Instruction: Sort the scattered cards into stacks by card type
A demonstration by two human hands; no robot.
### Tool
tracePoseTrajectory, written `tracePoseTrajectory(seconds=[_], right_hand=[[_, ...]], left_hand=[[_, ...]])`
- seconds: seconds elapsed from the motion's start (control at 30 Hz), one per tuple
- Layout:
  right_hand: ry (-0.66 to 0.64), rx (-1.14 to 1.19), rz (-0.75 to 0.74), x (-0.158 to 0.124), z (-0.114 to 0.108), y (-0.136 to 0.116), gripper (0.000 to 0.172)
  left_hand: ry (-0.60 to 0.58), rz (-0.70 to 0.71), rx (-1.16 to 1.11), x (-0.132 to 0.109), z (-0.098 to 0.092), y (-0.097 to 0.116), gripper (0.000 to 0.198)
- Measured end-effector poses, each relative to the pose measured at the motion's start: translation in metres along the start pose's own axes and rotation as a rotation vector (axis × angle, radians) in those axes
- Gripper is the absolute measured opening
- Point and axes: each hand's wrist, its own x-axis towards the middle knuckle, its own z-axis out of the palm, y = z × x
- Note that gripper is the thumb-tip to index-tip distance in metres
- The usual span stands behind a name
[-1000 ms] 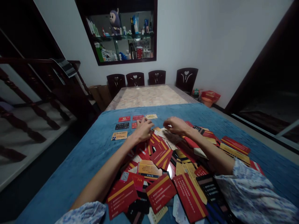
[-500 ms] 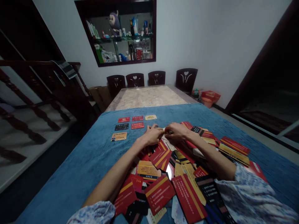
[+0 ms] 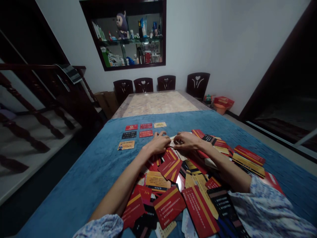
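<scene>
My left hand rests at the far edge of a heap of cards, its fingers bent and somewhat apart, with nothing visible in them. My right hand is beside it, fingers curled in a pinch at the edge of a pale card; the fingers partly cover the card. Below the hands spreads the heap, with a red card with yellow stripes, a yellow card and a black card among several more. My forearms lie over parts of the heap.
Left of the heap, several cards lie apart in rows on the blue cloth, among them a yellow card and a black card. Beyond are the bare tabletop and several chairs. A wooden railing stands left.
My left hand has shifted slightly left, away from my right hand, and more of the pale card shows between them. The heap and the laid-out cards look the same.
</scene>
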Motion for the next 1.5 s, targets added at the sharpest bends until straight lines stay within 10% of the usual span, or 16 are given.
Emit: tracePoseTrajectory(seconds=[1.5], right_hand=[[0.336,0.198,0.105,0.008,0.020,0.006,0.050]], left_hand=[[0.238,-0.234,-0.105,0.000,0.000,-0.005,0.045]])
